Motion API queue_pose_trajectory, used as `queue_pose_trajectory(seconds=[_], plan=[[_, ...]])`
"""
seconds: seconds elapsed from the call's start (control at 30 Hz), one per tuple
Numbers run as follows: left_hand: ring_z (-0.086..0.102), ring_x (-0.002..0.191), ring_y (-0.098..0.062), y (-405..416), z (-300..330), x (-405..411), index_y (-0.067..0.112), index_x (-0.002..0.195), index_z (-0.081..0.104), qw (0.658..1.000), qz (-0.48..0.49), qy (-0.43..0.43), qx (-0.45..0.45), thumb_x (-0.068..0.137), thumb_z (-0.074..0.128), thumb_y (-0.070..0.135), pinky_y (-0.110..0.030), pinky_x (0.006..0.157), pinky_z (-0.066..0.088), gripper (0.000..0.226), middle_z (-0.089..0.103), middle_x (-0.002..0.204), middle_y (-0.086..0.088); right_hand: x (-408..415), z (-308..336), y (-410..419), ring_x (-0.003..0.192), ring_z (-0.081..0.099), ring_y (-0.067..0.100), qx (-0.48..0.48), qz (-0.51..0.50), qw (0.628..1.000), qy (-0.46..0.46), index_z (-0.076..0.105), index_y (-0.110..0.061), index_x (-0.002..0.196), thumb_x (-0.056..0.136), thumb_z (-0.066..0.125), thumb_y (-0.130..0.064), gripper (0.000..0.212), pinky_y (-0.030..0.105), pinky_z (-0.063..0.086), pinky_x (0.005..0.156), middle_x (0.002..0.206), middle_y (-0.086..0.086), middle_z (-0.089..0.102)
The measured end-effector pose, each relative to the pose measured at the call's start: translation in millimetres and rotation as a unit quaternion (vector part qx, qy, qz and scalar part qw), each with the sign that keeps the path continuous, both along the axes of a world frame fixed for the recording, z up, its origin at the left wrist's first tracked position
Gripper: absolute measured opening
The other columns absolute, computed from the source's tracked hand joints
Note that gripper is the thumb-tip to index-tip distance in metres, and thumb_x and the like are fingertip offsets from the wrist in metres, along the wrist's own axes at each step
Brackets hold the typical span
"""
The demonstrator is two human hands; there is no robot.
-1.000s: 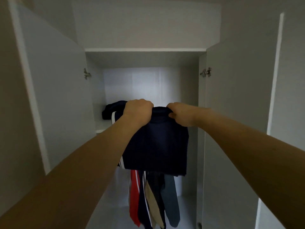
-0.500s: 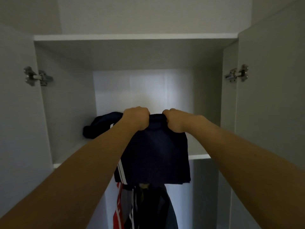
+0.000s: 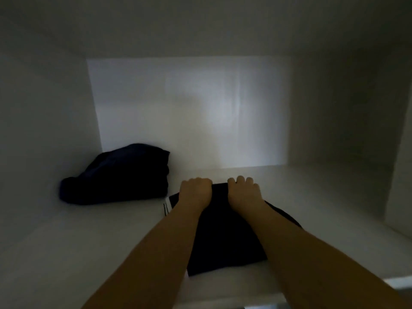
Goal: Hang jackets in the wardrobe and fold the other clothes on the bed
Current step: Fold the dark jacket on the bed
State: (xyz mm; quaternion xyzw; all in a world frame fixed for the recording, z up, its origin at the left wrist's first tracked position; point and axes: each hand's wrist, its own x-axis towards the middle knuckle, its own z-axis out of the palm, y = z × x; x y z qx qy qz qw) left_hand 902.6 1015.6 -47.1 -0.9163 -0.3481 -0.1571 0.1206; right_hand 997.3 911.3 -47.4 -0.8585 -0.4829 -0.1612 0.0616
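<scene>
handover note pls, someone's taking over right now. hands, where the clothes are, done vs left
Left hand: grips the far edge of the folded dark garment.
Right hand: grips the same edge, beside the left.
Folded dark garment: lying on the wardrobe shelf, its near edge close to the shelf front; white stripes show at its left side.
Other dark bundle: on the same shelf at back left, apart from the folded one.
Done: folded garment is down on the shelf.
Left: let go and withdraw. The bed and any remaining jackets or clothes are out of view.
</scene>
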Motion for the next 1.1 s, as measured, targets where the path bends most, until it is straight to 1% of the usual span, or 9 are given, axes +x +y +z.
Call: queue_pose_trajectory(seconds=[0.1,0.17,0.27,0.37,0.47,0.67,0.8,0.97,1.1], plan=[[0.061,0.094,-0.025,46.8,-1.4,22.6,0.015,0.104,0.059,0.999,-0.016,0.031,0.036,0.095,0.045,0.017,-0.029,0.072,0.033,0.016,0.065,0.106,-0.006,27.4,-12.8,46.8,0.121,0.039,0.033,0.065,0.001,0.997,0.032,0.034,-0.012,0.140,0.095,0.042,-0.018,0.046,0.040,0.036,0.097,0.137,0.014,0.038],[0.056,0.101,-0.028,76.2,1.3,35.1,0.013,0.111,0.053,0.997,-0.016,0.043,0.068,0.095,0.042,0.017,-0.034,0.078,0.036,0.019,0.060,0.112,-0.009,39.3,-14.2,77.7,0.121,0.040,0.034,0.135,-0.004,0.991,0.021,0.037,-0.014,0.140,0.089,0.051,-0.014,0.053,0.044,0.035,0.100,0.138,0.016,0.037],[0.045,0.112,-0.030,115.3,3.4,52.2,0.010,0.122,0.044,0.992,-0.001,0.039,0.120,0.095,0.037,0.019,-0.038,0.088,0.035,0.029,0.048,0.124,-0.012,51.6,-8.8,122.0,0.091,0.055,0.032,0.192,0.015,0.979,-0.064,0.060,-0.012,0.108,0.065,0.071,-0.008,0.045,0.040,0.045,0.079,0.106,0.015,0.055],[0.047,0.109,-0.030,148.4,4.3,70.1,0.009,0.126,0.039,0.991,0.002,0.032,0.129,0.095,0.036,0.018,-0.036,0.080,0.034,0.032,0.045,0.126,-0.013,72.5,-8.7,161.9,0.104,0.051,0.027,0.118,0.075,0.988,-0.066,0.051,-0.010,0.115,0.089,0.050,-0.010,0.026,0.034,0.038,0.087,0.116,0.011,0.053],[0.054,0.105,-0.033,177.3,4.7,88.1,0.006,0.127,0.037,0.996,0.000,0.018,0.085,0.096,0.037,0.015,-0.035,0.075,0.038,0.032,0.047,0.126,-0.015,98.1,-15.2,192.8,0.111,0.048,0.025,0.114,0.082,0.989,-0.035,0.050,-0.009,0.122,0.097,0.037,-0.012,0.028,0.032,0.035,0.091,0.122,0.010,0.052],[0.053,0.104,-0.036,214.9,1.1,115.5,0.004,0.127,0.039,0.997,0.002,-0.006,0.076,0.099,0.033,0.014,-0.035,0.070,0.032,0.030,0.044,0.127,-0.019,126.3,-16.7,237.2,0.119,0.040,0.029,0.129,0.054,0.988,0.067,0.047,-0.007,0.127,0.094,0.037,-0.010,0.034,0.037,0.034,0.097,0.130,0.013,0.043],[0.055,0.106,-0.033,217.9,0.3,121.6,0.004,0.122,0.047,0.993,0.006,0.010,0.114,0.101,0.032,0.015,-0.035,0.070,0.033,0.028,0.045,0.127,-0.017,133.6,-21.6,244.0,0.118,0.041,0.030,0.145,0.056,0.986,0.065,0.052,-0.006,0.124,0.092,0.038,-0.007,0.034,0.038,0.035,0.095,0.129,0.014,0.044],[0.058,0.106,-0.031,215.0,2.0,123.4,0.004,0.119,0.051,0.994,0.017,0.022,0.105,0.100,0.034,0.010,-0.034,0.071,0.037,0.026,0.052,0.124,-0.015,130.7,-18.6,237.9,0.122,0.040,0.028,0.130,0.061,0.986,0.088,0.051,-0.008,0.127,0.095,0.040,-0.007,0.034,0.037,0.038,0.096,0.132,0.013,0.044],[0.059,0.112,-0.032,199.1,17.0,114.3,0.005,0.120,0.058,0.997,0.047,0.053,0.019,0.099,0.041,0.010,-0.040,0.088,0.047,0.027,0.059,0.125,-0.015,131.0,2.5,215.5,0.122,0.045,0.030,0.069,0.107,0.974,0.190,0.051,-0.004,0.127,0.096,0.046,-0.012,0.033,0.034,0.040,0.097,0.134,0.017,0.046]])
